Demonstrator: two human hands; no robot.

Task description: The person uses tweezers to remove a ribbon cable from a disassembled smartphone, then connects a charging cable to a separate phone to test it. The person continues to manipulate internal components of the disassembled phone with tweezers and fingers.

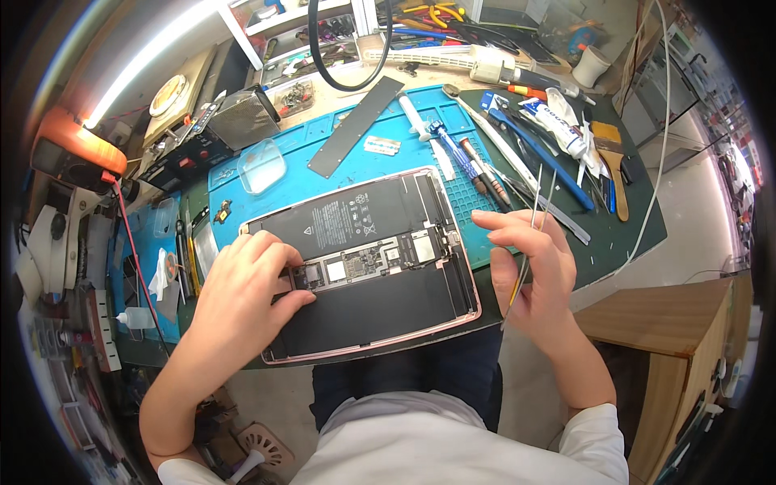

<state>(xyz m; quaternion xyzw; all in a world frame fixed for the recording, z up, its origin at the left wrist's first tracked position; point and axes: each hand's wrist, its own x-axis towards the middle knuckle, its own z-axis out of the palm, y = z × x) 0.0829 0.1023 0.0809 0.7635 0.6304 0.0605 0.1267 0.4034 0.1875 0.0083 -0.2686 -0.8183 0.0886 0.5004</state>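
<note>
An opened tablet lies tilted on the bench in front of me, its insides facing up. Two black battery cells flank a long circuit board with silver shields. My left hand is curled over the tablet's left edge, thumb and fingertips down around that end of the board. What sits under the fingertips is partly hidden. Off the tablet's right side, my right hand is raised, closed on a pair of metal tweezers. Their slim points aim up and away, apart from each other, touching nothing.
A blue work mat carries a dark flat strip, a clear plastic box and a syringe. Screwdrivers, a brush and a white tube crowd the right. An orange multimeter stands left; a cable loop hangs overhead.
</note>
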